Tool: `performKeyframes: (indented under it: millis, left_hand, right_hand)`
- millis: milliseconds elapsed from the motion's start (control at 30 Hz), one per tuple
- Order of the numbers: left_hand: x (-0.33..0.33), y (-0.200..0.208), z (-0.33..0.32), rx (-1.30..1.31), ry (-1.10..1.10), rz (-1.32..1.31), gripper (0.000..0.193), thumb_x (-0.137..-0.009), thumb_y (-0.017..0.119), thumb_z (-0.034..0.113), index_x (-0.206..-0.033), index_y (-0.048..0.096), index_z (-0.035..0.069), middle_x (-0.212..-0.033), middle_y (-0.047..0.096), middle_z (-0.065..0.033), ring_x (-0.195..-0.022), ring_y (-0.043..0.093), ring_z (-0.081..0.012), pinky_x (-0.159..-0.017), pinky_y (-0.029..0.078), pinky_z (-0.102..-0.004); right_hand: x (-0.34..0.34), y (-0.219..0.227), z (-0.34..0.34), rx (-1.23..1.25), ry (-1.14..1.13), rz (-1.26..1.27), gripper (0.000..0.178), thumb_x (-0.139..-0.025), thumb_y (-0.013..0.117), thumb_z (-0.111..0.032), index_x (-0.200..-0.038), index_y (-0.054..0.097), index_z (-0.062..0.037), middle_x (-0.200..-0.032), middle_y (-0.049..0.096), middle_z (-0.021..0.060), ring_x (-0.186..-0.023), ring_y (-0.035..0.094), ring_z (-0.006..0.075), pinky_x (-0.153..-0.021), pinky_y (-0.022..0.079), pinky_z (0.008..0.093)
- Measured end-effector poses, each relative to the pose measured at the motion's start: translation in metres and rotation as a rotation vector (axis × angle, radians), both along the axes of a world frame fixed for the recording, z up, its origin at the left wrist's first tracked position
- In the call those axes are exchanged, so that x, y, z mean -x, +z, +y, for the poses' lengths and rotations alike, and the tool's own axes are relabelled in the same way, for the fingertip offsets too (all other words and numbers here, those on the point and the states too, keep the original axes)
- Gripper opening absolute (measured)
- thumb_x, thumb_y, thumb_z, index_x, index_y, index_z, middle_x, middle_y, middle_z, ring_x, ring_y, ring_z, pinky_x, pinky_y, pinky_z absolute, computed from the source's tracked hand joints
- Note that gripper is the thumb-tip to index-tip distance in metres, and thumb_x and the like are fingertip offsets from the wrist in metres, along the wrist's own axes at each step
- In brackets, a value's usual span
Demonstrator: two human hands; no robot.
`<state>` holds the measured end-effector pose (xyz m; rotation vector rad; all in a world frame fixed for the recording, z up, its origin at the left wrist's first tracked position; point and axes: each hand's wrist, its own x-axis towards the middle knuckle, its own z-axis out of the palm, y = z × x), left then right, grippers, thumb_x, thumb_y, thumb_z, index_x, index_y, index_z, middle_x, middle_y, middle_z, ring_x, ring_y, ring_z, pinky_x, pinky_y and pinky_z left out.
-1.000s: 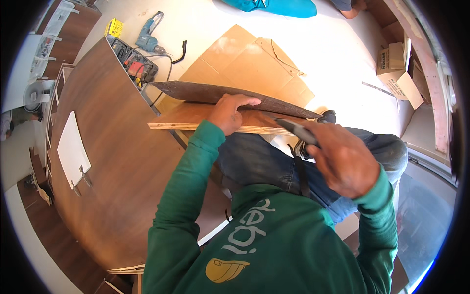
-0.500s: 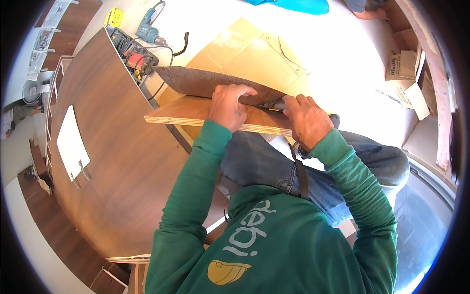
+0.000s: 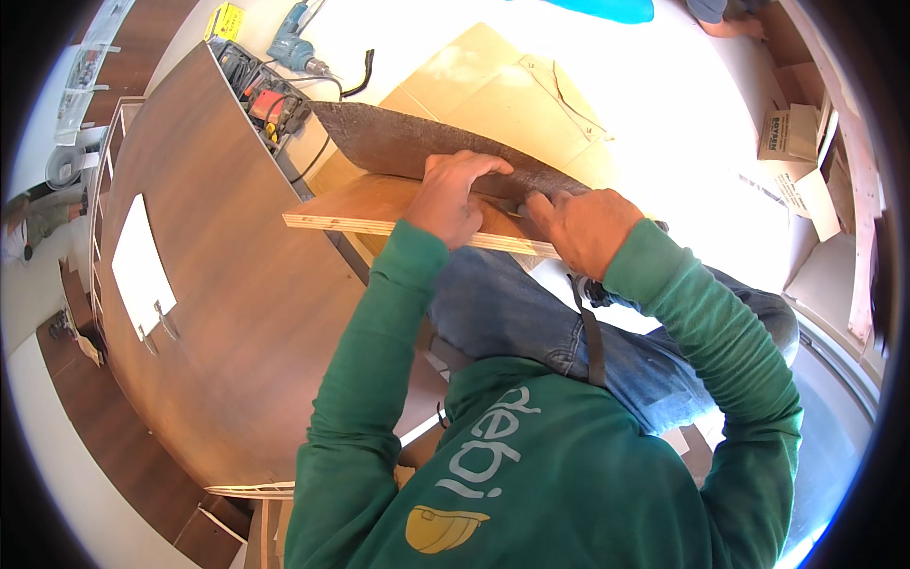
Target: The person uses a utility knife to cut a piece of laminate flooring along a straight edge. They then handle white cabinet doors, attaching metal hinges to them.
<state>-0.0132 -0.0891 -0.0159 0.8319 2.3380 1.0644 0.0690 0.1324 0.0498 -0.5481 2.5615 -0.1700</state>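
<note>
A plywood board [image 3: 346, 211] with a pale layered edge lies across my lap. Above it, a dark brown sheet [image 3: 379, 142] stands up at a slant, leaving a wedge-shaped gap between the two. My left hand [image 3: 447, 197] is closed on the sheet, fingers curled against it and the thumb side down by the board. In the gap to the right, my right hand [image 3: 590, 228] is closed, its thumb and fingertips pushed in against the sheet's lower part. A slim grey tool sits in this hand, mostly hidden by the fingers now.
A large brown panel [image 3: 218, 313] spreads to my left, with a white sheet [image 3: 142, 266] on it. Beyond its edge are a teal drill [image 3: 296, 45], an open tool case [image 3: 270, 104] and a yellow box [image 3: 224, 21]. Cardboard [image 3: 464, 85] covers the floor ahead. Another person's arm [image 3: 730, 28] shows far right.
My right hand has turned and moved slightly left and inward, covering the grey tool that showed before. The brown sheet is tilted up more. The whole view has shifted a little.
</note>
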Motion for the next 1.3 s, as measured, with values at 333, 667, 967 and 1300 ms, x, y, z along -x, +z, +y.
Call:
performKeyframes:
  millis: [333, 667, 967, 1300]
  left_hand:
    - [0.009, -0.004, 0.012, 0.069, 0.049, -0.053, 0.066, -0.08, 0.051, -0.017, -0.133, 0.072, 0.017, -0.132, 0.071, -0.0081, -0.123, 0.058, -0.0369, -0.116, 0.046, -0.0455]
    - [0.006, -0.007, 0.007, 0.033, 0.03, -0.044, 0.069, -0.082, 0.049, -0.016, -0.139, 0.07, 0.017, -0.14, 0.068, -0.0095, -0.132, 0.057, -0.038, -0.116, 0.047, -0.0456]
    - [0.007, -0.014, 0.005, -0.04, -0.039, -0.021, 0.072, -0.083, 0.045, -0.023, -0.14, 0.071, 0.012, -0.138, 0.066, -0.0161, -0.119, 0.067, -0.0367, -0.106, 0.055, -0.0403]
    - [0.017, -0.02, 0.014, -0.056, -0.076, 0.076, 0.067, -0.086, 0.048, -0.023, -0.14, 0.072, 0.009, -0.132, 0.066, -0.016, -0.111, 0.068, -0.0363, -0.097, 0.055, -0.0383]
  right_hand:
    - [0.062, -0.039, -0.025, -0.076, 0.072, -0.231, 0.033, -0.11, 0.048, -0.022, -0.122, 0.076, -0.0102, -0.101, 0.079, 0.0137, -0.098, 0.078, 0.0359, -0.085, 0.063, 0.0511]
    - [0.014, 0.055, 0.071, -0.266, 0.07, -0.393, 0.045, -0.097, 0.068, -0.018, -0.141, 0.065, -0.0182, -0.083, 0.076, 0.0138, -0.08, 0.077, 0.035, -0.071, 0.06, 0.0488]
    - [0.015, 0.048, 0.023, 0.049, -0.059, -0.345, 0.063, -0.095, 0.071, -0.021, -0.154, 0.052, -0.0118, -0.088, 0.075, 0.0193, -0.082, 0.076, 0.0402, -0.073, 0.059, 0.0527]
    - [0.076, -0.052, -0.023, -0.206, 0.224, -0.4, 0.043, -0.099, 0.061, -0.01, -0.142, 0.063, -0.0128, -0.089, 0.077, 0.0187, -0.09, 0.078, 0.0381, -0.077, 0.063, 0.0504]
